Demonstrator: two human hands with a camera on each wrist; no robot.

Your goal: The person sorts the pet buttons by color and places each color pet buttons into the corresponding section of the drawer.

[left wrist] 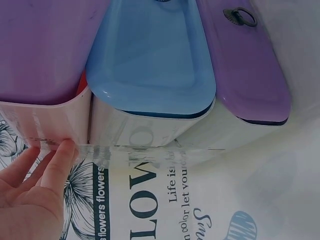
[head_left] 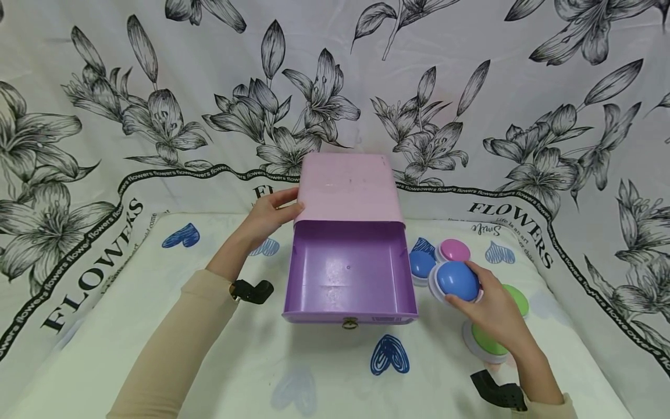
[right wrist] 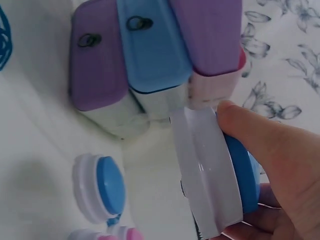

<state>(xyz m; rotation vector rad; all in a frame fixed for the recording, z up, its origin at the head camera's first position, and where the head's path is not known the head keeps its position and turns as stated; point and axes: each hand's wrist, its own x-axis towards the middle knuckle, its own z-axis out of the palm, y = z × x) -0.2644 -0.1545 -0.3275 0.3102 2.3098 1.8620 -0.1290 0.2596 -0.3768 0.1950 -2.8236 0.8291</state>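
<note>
1. Cabinet is standing by the far edge of the surface, about midway between the left and right edges. Its top drawer is sticking out, while the blue drawer and lower purple drawer are sitting closed below.
2. The left hand is touching the cabinet's side, its fingers being almost straight and not clamping. Probably it is steadying the cabinet, because the pulled drawer is putting weight toward the front.
3. The right hand is clamping on a blue button, between the top drawer and the surface's right edge. Thumb and fingers are gripping opposite sides, probably because the smooth dome is offering little hold.
4. A second blue button and a pink button are lying toward the far right corner; two green buttons are lying nearer the right edge, presumably for easy reaching.
</note>
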